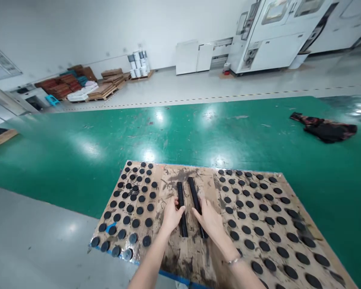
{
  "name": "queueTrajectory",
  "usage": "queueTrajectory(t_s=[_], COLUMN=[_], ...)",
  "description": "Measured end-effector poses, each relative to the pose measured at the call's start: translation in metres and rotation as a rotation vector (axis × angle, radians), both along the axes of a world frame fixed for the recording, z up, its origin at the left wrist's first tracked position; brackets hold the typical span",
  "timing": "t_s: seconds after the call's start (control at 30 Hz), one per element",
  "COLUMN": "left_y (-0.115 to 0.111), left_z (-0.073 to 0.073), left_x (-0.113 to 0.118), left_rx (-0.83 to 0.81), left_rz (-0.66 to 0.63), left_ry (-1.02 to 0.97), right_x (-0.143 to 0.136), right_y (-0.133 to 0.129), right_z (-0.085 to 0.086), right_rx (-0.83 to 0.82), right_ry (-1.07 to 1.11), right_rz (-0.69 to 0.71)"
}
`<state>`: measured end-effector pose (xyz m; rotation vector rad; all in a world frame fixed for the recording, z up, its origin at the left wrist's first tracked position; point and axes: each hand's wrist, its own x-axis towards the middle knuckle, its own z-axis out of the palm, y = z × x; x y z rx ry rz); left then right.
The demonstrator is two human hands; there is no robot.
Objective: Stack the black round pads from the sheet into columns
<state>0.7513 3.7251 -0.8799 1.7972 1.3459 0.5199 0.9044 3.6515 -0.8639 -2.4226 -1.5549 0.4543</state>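
Two long black bars lie on a stained cardboard sheet [168,176] in the head view. The left black bar [183,226] has my left hand [172,213] at its middle, thumb and fingers curved round it. My right hand [209,216] curves the same way round the middle of the right black bar [193,188], which tilts slightly. Both bars rest on the cardboard, a narrow gap between them. Rows of black round discs [139,210] cover the cardboard's left part, and more black discs [258,231] cover its right part.
Beyond the cardboard is a green floor [123,128]. A dark cloth bundle [331,130] lies on it at the right. Along the back stand stacked boards [60,85], white rolls [138,64], a white cabinet [187,58] and a large white machine [273,44].
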Motion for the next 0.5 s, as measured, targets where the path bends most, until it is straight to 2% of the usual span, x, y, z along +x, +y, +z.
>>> queueTrajectory(t_s=[0.13,0.2,0.3,0.4,0.5], left_y=[0.0,0.009,0.035,0.068,0.095], left_z=[-0.001,0.004,0.017,0.033,0.048], left_x=[-0.001,0.0,0.013,0.045,0.083], left_rx=[0.079,0.139,0.261,0.363,0.397], left_rz=[-0.038,-0.076,-0.19,-0.449,-0.694], left_ry=[0.079,0.129,0.199,0.224,0.254], right_x=[0.002,0.006,0.008,0.002,-0.002], right_y=[0.042,0.05,0.034,0.004,-0.017], right_z=[0.002,0.003,0.004,0.002,0.003], right_rx=[-0.008,-0.017,-0.046,-0.095,-0.117], right_ry=[-0.113,-0.136,-0.156,-0.142,-0.083], right_rz=[-0.006,0.018,0.038,0.039,0.055])
